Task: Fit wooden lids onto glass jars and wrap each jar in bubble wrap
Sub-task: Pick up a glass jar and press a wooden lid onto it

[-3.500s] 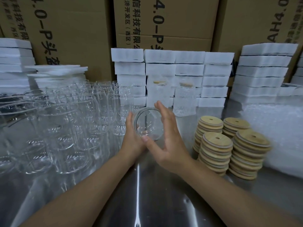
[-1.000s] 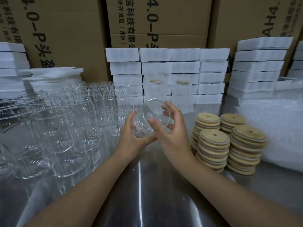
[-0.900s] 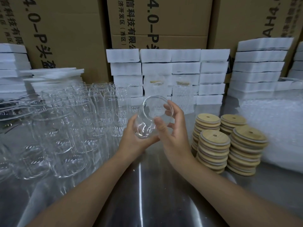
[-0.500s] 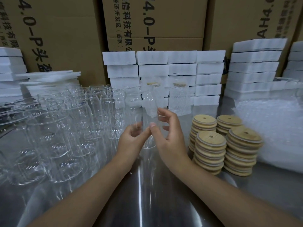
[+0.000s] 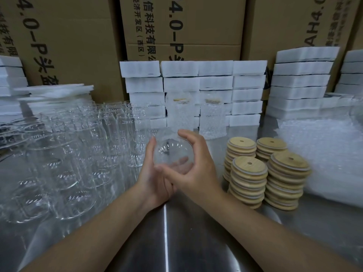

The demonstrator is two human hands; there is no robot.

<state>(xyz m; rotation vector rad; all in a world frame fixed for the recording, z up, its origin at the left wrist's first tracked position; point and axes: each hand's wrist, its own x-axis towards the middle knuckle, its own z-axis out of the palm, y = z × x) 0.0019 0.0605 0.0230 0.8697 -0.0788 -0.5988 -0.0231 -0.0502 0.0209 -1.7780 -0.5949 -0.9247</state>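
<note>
A clear glass jar (image 5: 171, 152) lies tipped between both hands above the steel table, one round end turned toward me. My left hand (image 5: 152, 173) cups it from the left and below. My right hand (image 5: 196, 165) curls round its right side, fingers arched over the top and thumb under it. Stacks of round wooden lids (image 5: 249, 173) with a small hole stand just right of my right hand. A heap of bubble wrap (image 5: 324, 150) lies at the far right. Two jars wrapped in bubble wrap (image 5: 212, 118), each with a lid, stand behind the hands.
Several bare glass jars (image 5: 64, 154) crowd the left half of the steel table (image 5: 176, 242). White foam boxes (image 5: 214, 83) are stacked along the back, with cardboard cartons (image 5: 182, 26) behind them.
The jar has been turned in both hands, from its open mouth facing me, through upright, to lying tipped with one round end toward me. The hands stayed in about the same place.
</note>
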